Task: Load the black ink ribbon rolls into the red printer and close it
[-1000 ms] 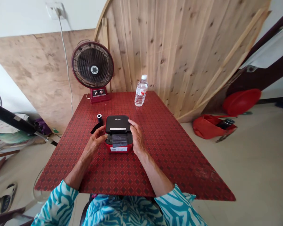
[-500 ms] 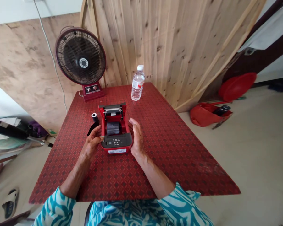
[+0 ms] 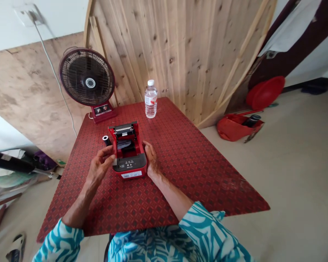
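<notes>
Red printer (image 3: pixel 131 163) between left hand (image 3: pixel 97 166), thumb and fingers (image 3: pixel 105 150) spread, and right hand (image 3: pixel 153 163), palm inward, fingers together.

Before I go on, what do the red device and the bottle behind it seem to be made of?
Red device: probably hard plastic, low sheen, judging by its rounded, moulded-looking corners. Bottle: likely thin, glossy plastic, since its clear, ribbed wall catches highlights. Its cap: seemingly opaque plastic, evenly white.

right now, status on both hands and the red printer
Left hand and right hand flank red printer. Lid open. Black roll just beyond left hand.
</notes>
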Demonstrator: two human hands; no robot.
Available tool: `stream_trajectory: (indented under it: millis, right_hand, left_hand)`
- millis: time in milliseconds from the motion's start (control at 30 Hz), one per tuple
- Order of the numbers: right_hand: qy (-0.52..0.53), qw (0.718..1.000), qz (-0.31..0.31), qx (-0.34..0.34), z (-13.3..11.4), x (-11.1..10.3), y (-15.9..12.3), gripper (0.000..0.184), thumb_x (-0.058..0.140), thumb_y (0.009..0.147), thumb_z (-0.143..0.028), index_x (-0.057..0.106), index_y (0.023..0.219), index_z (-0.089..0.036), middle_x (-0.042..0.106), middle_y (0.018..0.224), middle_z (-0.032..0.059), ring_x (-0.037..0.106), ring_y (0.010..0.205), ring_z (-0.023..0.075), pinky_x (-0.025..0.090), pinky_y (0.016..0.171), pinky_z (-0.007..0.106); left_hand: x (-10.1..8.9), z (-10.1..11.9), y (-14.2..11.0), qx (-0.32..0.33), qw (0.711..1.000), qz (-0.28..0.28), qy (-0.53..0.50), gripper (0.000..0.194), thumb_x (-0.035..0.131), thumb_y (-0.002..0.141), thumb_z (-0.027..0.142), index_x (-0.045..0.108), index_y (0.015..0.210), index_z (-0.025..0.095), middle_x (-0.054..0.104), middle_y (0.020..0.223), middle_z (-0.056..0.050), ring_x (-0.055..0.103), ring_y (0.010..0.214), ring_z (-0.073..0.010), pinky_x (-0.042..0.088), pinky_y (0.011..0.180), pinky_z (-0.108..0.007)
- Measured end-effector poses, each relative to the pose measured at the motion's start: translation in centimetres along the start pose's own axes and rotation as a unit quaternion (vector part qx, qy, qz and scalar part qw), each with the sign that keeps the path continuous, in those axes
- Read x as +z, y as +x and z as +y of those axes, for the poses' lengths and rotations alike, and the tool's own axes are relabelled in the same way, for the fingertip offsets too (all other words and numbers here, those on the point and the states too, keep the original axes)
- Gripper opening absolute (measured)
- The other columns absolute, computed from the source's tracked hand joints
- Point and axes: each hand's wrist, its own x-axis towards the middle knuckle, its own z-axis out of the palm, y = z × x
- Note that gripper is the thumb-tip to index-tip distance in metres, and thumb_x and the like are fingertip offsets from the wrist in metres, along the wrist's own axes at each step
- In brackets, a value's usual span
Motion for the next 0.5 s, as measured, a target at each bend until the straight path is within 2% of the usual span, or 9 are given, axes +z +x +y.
stream_trajectory:
  millis: [67, 133, 200, 267, 400, 433, 500]
  right_hand:
    - [-0.014, 1.000, -0.005, -0.011, 0.2, -0.2, 0.2, 0.045, 0.051, 0.086, -0.056, 0.064, 0.114, -0.024, 0.067, 0.122, 0.0056, 0.059, 0.115, 0.0247, 0.044, 0.102, 0.041]
    - [-0.034, 0.999, -0.007, -0.023, 0.4, -0.3, 0.3, 0.041, 0.050, 0.087, -0.053, 0.066, 0.113, -0.025, 0.067, 0.121, 0.0049, 0.058, 0.116, 0.0243, 0.043, 0.102, 0.041]
    - [-0.045, 0.999, -0.010, -0.026, 0.5, -0.4, 0.4, 0.039, 0.049, 0.088, -0.050, 0.066, 0.113, -0.026, 0.067, 0.120, 0.0042, 0.058, 0.116, 0.0239, 0.042, 0.103, 0.040]
    - [-0.048, 0.998, -0.015, -0.027, 0.7, -0.4, 0.5, 0.037, 0.048, 0.089, -0.049, 0.066, 0.113, -0.026, 0.067, 0.120, 0.0037, 0.058, 0.116, 0.0235, 0.042, 0.102, 0.040]
    - [-0.056, 0.998, -0.015, -0.033, 1.1, -0.5, 0.7, 0.036, 0.047, 0.089, -0.046, 0.066, 0.113, -0.027, 0.066, 0.121, 0.0034, 0.057, 0.116, 0.0230, 0.042, 0.102, 0.040]
    - [-0.058, 0.998, -0.015, -0.035, 1.2, -0.5, 0.8, 0.036, 0.046, 0.089, -0.045, 0.066, 0.113, -0.027, 0.066, 0.121, 0.0033, 0.057, 0.116, 0.0228, 0.042, 0.102, 0.040]
    - [-0.058, 0.997, -0.017, -0.038, 1.3, -0.4, 0.9, 0.034, 0.046, 0.089, -0.043, 0.066, 0.112, -0.027, 0.066, 0.120, 0.0029, 0.057, 0.115, 0.0223, 0.042, 0.102, 0.039]
  left_hand:
    - [-0.4, 1.1, 0.6, 0.095, 0.986, -0.046, 0.131, 0.027, 0.067, 0.079, 0.041, 0.074, 0.095, 0.020, 0.073, 0.104, -0.009, 0.066, 0.100, -0.0251, 0.050, 0.089, -0.038]
    - [-0.4, 2.3, 1.2, 0.179, 0.947, -0.133, 0.232, 0.022, 0.061, 0.085, 0.038, 0.076, 0.088, 0.022, 0.075, 0.097, -0.008, 0.067, 0.095, -0.0233, 0.050, 0.090, -0.037]
    - [0.1, 3.3, 2.0, 0.225, 0.900, -0.211, 0.309, 0.024, 0.055, 0.090, 0.034, 0.076, 0.096, 0.022, 0.076, 0.097, -0.007, 0.068, 0.094, -0.0218, 0.051, 0.090, -0.035]
    - [1.0, 4.1, 3.1, 0.226, 0.847, -0.249, 0.412, 0.028, 0.049, 0.093, 0.027, 0.073, 0.107, 0.022, 0.075, 0.107, -0.007, 0.068, 0.100, -0.0208, 0.051, 0.092, -0.033]
    - [3.6, 5.3, 5.5, 0.140, 0.723, -0.270, 0.620, 0.032, 0.048, 0.094, 0.019, 0.067, 0.121, 0.022, 0.068, 0.125, -0.007, 0.065, 0.113, -0.0227, 0.050, 0.096, -0.033]
    - [4.3, 5.5, 6.0, 0.125, 0.705, -0.273, 0.643, 0.032, 0.051, 0.093, 0.019, 0.067, 0.121, 0.022, 0.069, 0.124, -0.008, 0.066, 0.112, -0.0251, 0.051, 0.095, -0.035]
    - [5.4, 5.7, 6.8, 0.113, 0.686, -0.276, 0.664, 0.031, 0.056, 0.090, 0.019, 0.068, 0.118, 0.020, 0.071, 0.117, -0.013, 0.068, 0.106, -0.0310, 0.054, 0.089, -0.040]
